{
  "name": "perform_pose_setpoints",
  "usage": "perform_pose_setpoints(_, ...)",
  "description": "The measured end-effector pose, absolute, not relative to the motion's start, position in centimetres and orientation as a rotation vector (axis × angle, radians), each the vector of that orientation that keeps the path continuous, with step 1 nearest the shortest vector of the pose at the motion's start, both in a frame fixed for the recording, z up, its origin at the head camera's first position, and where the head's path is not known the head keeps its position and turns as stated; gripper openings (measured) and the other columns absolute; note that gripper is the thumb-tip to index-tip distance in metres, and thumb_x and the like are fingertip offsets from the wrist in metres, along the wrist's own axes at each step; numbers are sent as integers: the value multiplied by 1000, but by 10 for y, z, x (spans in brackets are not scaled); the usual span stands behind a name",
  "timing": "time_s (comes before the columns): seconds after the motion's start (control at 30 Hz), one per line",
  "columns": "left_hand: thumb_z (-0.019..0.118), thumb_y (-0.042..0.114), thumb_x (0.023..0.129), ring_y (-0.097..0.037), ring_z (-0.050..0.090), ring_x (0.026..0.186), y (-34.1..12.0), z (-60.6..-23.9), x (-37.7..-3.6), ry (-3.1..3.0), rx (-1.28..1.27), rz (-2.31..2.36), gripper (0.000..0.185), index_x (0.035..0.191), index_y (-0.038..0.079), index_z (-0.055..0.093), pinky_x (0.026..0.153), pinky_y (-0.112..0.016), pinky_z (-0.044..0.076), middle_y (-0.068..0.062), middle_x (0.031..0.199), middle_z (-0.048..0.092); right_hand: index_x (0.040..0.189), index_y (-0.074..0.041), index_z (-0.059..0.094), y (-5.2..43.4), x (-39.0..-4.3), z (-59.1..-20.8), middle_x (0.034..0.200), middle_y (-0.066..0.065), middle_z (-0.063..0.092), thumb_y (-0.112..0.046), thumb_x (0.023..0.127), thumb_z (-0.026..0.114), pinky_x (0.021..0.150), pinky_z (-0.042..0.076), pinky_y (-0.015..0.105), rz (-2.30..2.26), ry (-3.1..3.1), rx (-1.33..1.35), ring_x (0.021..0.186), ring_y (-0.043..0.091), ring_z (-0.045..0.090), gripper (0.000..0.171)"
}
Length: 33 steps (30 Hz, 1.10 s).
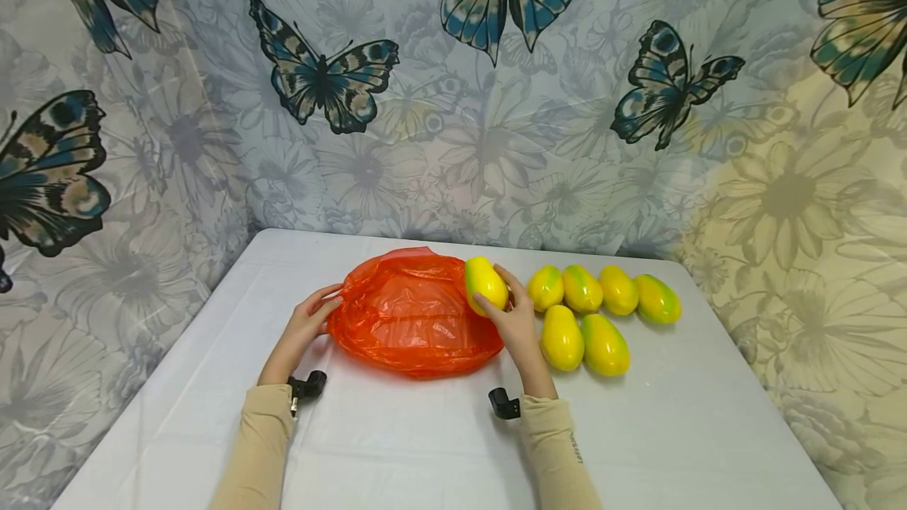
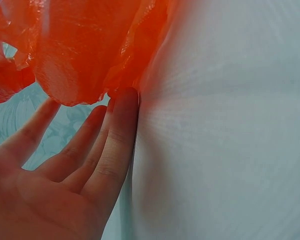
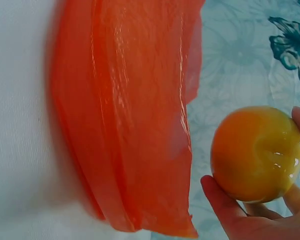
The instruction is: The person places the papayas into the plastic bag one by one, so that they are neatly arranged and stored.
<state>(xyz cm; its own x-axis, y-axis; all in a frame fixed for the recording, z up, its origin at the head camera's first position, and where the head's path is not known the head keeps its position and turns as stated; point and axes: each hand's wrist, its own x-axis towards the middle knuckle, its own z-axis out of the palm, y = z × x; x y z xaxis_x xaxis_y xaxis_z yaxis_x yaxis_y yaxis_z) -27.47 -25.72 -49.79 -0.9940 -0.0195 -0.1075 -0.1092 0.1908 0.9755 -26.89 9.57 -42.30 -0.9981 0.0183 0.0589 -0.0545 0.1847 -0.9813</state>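
Observation:
An orange plastic bag (image 1: pixel 414 313) lies puffed up in the middle of the white table (image 1: pixel 439 447). My right hand (image 1: pixel 512 319) grips a yellow-green mango (image 1: pixel 485 283) at the bag's right edge; in the right wrist view the mango (image 3: pixel 256 152) sits in my fingers (image 3: pixel 222 202) beside the bag (image 3: pixel 130 115). My left hand (image 1: pixel 306 325) touches the bag's left edge with straight fingers (image 2: pixel 115 135) under the orange plastic (image 2: pixel 85 50).
Several more yellow-green mangoes (image 1: pixel 602 309) lie in two rows on the table right of the bag. A curtain with butterflies (image 1: pixel 326 77) hangs behind and on both sides. Bare table surface lies in front of my arms.

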Motion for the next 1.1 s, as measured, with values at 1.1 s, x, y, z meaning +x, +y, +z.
perform_pose_setpoints(1.1,56,47,96,-2,60,96,-257,-504,-277,2419,-100,1937,59,147,19,44,75,-22,55,-18,144,50,144,-19,48,52,-286,-462,146,7,48,-25,86,76,104,45,49,1935,-2323,89,123,29,49,65)
